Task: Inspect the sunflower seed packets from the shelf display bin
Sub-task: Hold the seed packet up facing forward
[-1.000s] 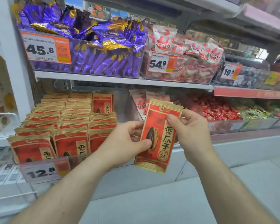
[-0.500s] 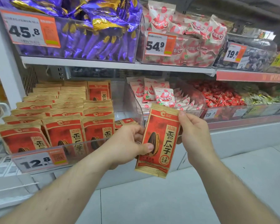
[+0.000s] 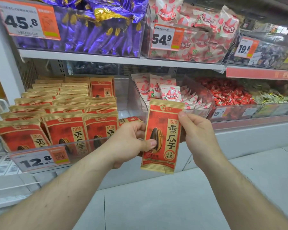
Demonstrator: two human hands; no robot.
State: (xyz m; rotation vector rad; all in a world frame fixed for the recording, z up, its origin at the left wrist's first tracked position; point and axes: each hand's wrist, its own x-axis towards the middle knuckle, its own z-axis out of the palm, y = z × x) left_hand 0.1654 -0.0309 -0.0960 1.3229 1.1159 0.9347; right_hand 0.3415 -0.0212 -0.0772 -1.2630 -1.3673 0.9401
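Packet (image 3: 163, 135) stood upright right of the bin (image 3: 60, 143), pinched between both hands: left hand (image 3: 131, 143) thumb on its lower face, right hand (image 3: 196, 131) thumb on the upper right edge. Fingers behind it were hidden.

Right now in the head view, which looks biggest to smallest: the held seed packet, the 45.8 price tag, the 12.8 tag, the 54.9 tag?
1. Held seed packet, though nearest the camera.
2. 45.8 price tag.
3. 12.8 tag.
4. 54.9 tag.
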